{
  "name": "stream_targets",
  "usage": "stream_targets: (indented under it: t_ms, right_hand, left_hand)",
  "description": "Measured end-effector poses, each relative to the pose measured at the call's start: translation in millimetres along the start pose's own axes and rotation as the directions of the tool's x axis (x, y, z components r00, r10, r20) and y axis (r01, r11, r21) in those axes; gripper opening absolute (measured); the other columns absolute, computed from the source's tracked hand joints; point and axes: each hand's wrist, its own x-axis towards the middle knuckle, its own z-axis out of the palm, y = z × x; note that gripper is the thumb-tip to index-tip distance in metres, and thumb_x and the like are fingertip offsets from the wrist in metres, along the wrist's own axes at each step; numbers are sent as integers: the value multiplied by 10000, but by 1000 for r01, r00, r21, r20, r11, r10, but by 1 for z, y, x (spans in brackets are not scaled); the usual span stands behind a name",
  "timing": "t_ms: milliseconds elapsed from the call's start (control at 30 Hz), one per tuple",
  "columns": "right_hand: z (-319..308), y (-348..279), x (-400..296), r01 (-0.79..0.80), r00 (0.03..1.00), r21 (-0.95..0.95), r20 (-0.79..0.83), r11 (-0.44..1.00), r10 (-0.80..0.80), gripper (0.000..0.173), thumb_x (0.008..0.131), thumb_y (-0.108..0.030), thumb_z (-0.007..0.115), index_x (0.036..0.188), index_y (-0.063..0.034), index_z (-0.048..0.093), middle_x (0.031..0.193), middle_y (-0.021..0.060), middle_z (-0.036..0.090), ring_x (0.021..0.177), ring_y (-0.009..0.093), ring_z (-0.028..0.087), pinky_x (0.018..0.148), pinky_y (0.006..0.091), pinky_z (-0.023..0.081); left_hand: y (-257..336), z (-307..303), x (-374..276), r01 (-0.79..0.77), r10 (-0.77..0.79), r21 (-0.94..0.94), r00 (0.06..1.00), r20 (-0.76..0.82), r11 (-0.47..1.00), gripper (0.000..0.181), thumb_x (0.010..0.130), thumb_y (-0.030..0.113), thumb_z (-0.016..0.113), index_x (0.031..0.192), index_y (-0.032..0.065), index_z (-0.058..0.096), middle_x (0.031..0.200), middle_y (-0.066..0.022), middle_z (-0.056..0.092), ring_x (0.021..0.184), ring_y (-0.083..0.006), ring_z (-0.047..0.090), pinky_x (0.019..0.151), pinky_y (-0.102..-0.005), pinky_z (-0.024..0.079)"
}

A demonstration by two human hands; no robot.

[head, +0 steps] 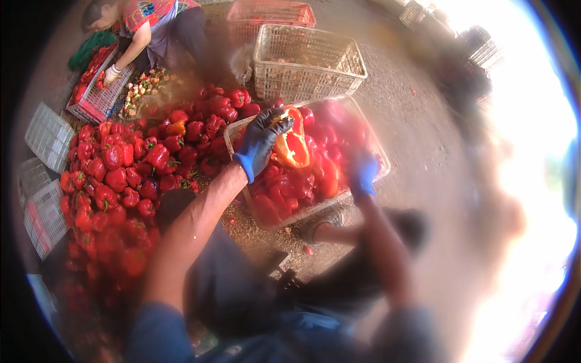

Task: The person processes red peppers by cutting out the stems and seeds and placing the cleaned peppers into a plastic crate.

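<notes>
My left hand (263,136), in a dark-coated work glove with a blue cuff, grips a cut piece of red bell pepper (292,145) whose hollow, pale-orange inside faces up. Pale core matter shows at its fingertips. Under it stands a plastic crate (383,156) filled with red pepper pieces. My right hand (363,170), gloved with a blue cuff, is over the crate's right side; blur hides its fingers and anything in them. A large heap of whole red bell peppers (115,179) lies on the ground to the left, against the crate.
Beyond the filled crate stand a dirty white slatted crate (308,75) and a red crate (272,11). At the upper left a person (154,31) crouches, a gloved hand in another crate (97,97), beside pepper scraps (143,90). Pale crates (50,136) lie at the far left.
</notes>
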Motion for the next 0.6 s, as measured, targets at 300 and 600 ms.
stream_targets:
  t_ms: [300, 600]
  right_hand:
    - [31, -193, -51, -559, 796, 514, 553, 651, 247, 316, 910, -237, 715, 1119, -4, 674, 937, 82, 711, 747, 149, 663, 520, 288, 539]
    - [45, -177, -49, -480, 804, 473, 574, 738, 156, 258, 899, -243, 691, 1004, -8, 667, 765, 61, 684, 556, 122, 603, 483, 271, 477]
  left_hand:
    - [2, -14, -5, -74, 73, 239, 997, 11, 968, 331, 905, 62, 749, 1218, 50, 644, 1099, -19, 690, 989, -93, 627, 878, -271, 549]
    - [17, -36, -15, -423, 272, 879, 892, 360, 222, 600, 818, 277, 840, 1278, -20, 596, 1161, -223, 690, 1077, -348, 683, 924, -418, 552]
